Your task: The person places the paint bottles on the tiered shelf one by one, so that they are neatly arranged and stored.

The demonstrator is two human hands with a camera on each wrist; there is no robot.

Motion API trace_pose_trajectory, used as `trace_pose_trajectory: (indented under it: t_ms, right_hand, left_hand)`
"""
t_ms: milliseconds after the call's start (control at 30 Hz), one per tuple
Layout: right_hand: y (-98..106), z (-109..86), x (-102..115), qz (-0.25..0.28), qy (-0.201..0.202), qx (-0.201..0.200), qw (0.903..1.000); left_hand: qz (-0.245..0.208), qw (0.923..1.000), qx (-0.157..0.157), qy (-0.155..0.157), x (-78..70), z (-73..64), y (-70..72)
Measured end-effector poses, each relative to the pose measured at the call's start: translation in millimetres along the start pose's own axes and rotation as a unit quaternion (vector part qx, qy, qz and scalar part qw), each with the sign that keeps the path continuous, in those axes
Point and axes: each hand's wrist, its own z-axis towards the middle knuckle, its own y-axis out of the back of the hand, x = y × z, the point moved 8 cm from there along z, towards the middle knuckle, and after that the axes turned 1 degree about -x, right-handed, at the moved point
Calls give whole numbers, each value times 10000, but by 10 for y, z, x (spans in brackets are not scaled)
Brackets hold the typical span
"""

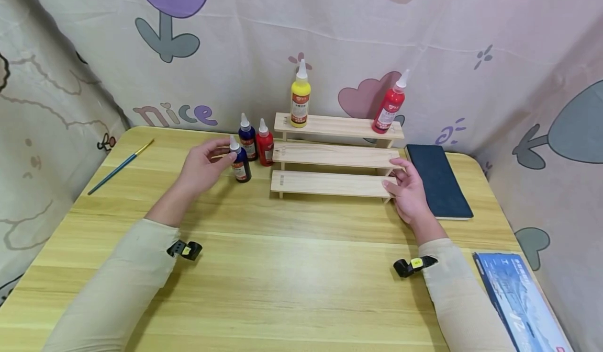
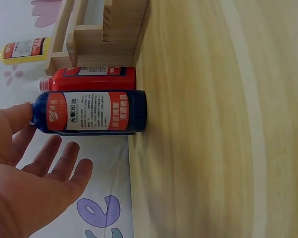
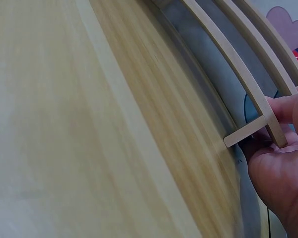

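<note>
My left hand (image 1: 202,166) pinches a dark blue bottle (image 1: 241,166) at its neck between thumb and index finger. In the left wrist view this bottle (image 2: 89,113) shows its red-and-white label, base close to the tabletop, other fingers spread. Behind it stand a second dark blue bottle (image 1: 248,144) and a red bottle (image 1: 266,150). At the right end of a three-tier wooden rack (image 1: 330,183), my right hand (image 1: 409,192) grips the shelf ends, thumb on the lowest shelf. The top shelf bears a yellow bottle (image 1: 300,101) at left and a tilted red bottle (image 1: 390,106) at right.
A dark notebook (image 1: 439,182) lies right of the rack. Nearer, at the table's right edge, is a blue printed pack (image 1: 520,299). A blue-handled paintbrush (image 1: 120,167) lies at far left. A patterned curtain (image 1: 264,38) hangs behind the table.
</note>
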Motion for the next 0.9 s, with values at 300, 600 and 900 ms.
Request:
trace_pose_trajectory:
  t_ms: [300,600,900]
  right_hand:
    - [0,6,3,35,52,1,10000]
    - [-8,1,-1,106,32,52,9999]
    - [1,5,10,98,65,54,9999]
  left_hand:
    - [-169,9996,33,230,40,-20,-21]
    - [-224,9990,309,213,95,-29,-87]
    - [-159,9996,135,179,103,-62,-65]
